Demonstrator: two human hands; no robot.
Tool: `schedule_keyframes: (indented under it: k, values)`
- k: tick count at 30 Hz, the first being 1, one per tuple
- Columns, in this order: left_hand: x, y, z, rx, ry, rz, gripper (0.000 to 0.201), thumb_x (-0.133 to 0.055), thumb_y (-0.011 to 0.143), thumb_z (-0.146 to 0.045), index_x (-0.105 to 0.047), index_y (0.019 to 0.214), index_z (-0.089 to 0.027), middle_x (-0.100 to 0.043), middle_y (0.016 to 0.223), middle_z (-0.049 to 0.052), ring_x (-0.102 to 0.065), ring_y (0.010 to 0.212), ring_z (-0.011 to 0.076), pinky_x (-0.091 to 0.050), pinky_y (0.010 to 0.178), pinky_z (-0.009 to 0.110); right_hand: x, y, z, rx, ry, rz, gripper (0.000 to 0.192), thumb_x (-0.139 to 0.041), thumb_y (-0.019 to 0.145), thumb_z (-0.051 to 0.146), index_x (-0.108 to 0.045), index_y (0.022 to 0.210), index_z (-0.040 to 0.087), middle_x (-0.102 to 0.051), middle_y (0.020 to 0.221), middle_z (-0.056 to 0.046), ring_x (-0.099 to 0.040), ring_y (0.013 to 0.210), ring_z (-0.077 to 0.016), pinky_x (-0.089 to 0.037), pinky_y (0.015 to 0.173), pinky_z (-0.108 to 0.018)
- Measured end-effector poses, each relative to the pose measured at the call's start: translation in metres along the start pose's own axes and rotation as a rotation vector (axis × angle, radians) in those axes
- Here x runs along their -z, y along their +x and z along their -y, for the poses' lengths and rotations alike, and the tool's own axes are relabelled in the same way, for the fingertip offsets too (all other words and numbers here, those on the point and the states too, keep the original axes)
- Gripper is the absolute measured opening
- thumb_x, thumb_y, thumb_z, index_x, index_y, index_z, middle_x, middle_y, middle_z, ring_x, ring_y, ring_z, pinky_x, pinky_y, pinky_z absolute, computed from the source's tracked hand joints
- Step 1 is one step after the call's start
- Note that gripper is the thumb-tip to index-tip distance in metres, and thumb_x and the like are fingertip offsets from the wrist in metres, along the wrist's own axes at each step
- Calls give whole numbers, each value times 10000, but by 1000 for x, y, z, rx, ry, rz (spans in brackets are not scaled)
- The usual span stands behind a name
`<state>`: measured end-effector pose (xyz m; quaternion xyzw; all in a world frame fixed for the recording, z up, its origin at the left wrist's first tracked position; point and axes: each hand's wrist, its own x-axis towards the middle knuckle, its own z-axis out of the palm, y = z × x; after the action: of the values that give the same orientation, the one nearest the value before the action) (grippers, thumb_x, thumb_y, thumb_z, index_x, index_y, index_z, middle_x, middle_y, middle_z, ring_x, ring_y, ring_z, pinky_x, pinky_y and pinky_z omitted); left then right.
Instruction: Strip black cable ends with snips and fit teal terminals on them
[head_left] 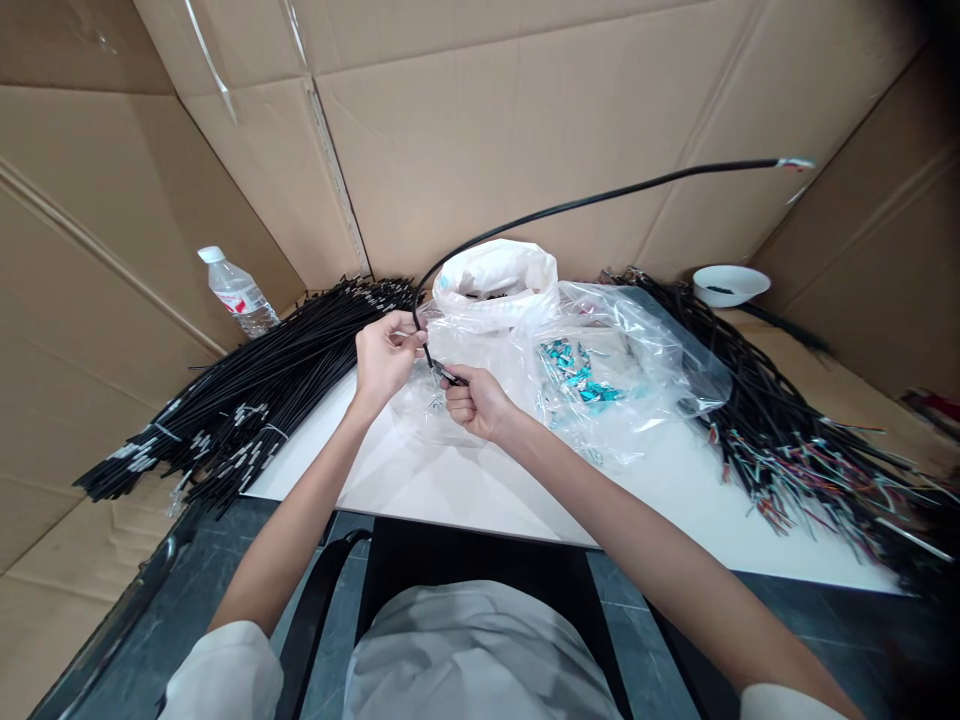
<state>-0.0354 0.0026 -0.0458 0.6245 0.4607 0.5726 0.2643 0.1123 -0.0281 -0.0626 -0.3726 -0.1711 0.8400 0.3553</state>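
My left hand (390,355) is closed in a pinch on a black cable (555,208), close to its lower end. From there the cable arches up and away to the right, and its far tip shows bare coloured wires (795,164). Closed at the lower end of the cable, my right hand (476,402) grips a small dark piece with a metallic tip (450,376). Its exact kind is too small to make out. Both hands are above clear plastic bags on the white table (420,485). One bag holds small teal and silver parts (577,372).
Bundled black cables (277,370) lie on the left beside a water bottle (238,292). More cables with stripped wire ends (787,450) cover the right side, near a white bowl (731,285). A white bag (495,275) stands at the back against cardboard walls (540,110).
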Motion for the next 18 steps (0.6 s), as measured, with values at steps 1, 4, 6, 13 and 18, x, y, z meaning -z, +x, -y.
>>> schedule_keyframes:
  k: [1, 4, 6, 13, 18]
  values:
    - [0, 0, 0, 2, -4, 0, 138, -704, 691, -234, -721, 813, -172, -690, 781, 9, -682, 672, 161, -602, 589, 251, 1, -1, -1, 6, -8, -1, 345, -384, 1048, 293, -422, 715, 211, -146, 439, 145, -72, 339, -50, -104, 264, -130]
    - [1, 1, 0, 5, -15, 0, 149, -715, 687, -248, -718, 814, -170, -692, 784, 11, -682, 668, 162, -601, 589, 254, 2, -2, -1, 19, -34, -4, 324, -425, 1031, 299, -428, 718, 212, -153, 443, 144, -64, 347, -49, -92, 276, -138]
    - [1, 1, 0, 7, -22, 2, 158, -722, 686, -258, -717, 815, -167, -693, 781, 13, -682, 667, 162, -600, 588, 255, 1, -2, 0, 25, -53, -7, 320, -433, 1024, 293, -432, 715, 211, -155, 442, 144, -60, 352, -50, -87, 282, -142]
    - [5, 1, -4, 22, -33, -4, 160, -728, 683, -252, -716, 816, -165, -696, 777, 18, -679, 671, 166, -600, 596, 262, 2, -7, 0, 86, -112, -31, 341, -391, 1037, 304, -426, 711, 211, -154, 427, 145, -54, 350, -48, -86, 289, -141]
    - [12, 3, -6, 51, -63, 6, 164, -757, 665, -257, -700, 780, -154, -694, 788, 30, -676, 691, 170, -592, 589, 249, 9, -20, 0, 64, -183, -15, 327, -432, 1019, 290, -448, 705, 202, -162, 429, 145, -38, 359, -45, -64, 291, -148]
